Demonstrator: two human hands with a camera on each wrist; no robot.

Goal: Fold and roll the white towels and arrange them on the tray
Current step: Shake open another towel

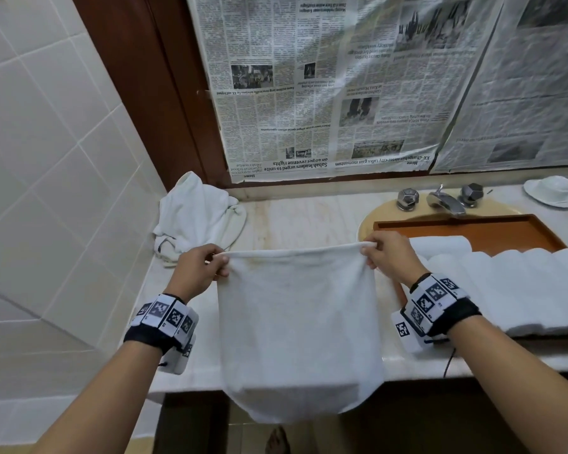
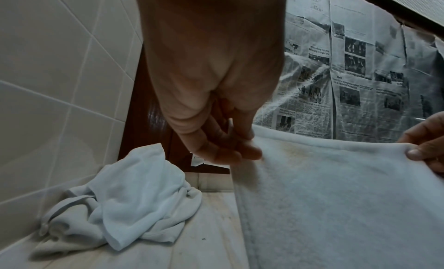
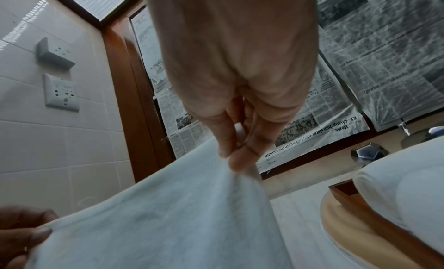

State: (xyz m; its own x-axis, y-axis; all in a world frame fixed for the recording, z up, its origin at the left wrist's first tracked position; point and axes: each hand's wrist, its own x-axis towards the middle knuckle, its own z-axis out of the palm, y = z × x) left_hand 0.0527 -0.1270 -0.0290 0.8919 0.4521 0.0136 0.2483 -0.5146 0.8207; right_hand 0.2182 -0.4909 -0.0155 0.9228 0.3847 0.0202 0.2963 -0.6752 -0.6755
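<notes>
A white towel (image 1: pixel 299 326) hangs doubled in front of the counter, its top edge stretched between both hands. My left hand (image 1: pixel 217 262) pinches the top left corner (image 2: pixel 252 145). My right hand (image 1: pixel 371 252) pinches the top right corner (image 3: pixel 235 159). The towel's lower fold droops past the counter's front edge. A crumpled white towel (image 1: pixel 197 217) lies at the back left of the counter (image 2: pixel 125 202). A brown tray (image 1: pixel 492 231) sits over the sink at the right, with several rolled white towels (image 1: pixel 518 283) on it, seen close in the right wrist view (image 3: pixel 403 187).
A marble counter (image 1: pixel 302 221) runs under a newspaper-covered window (image 1: pixel 341 86). A chrome tap with two knobs (image 1: pixel 443 201) stands behind the tray, a white dish (image 1: pixel 553 191) at the far right. Tiled wall (image 1: pixel 46 158) closes the left side; sockets (image 3: pixel 61 91) sit on it.
</notes>
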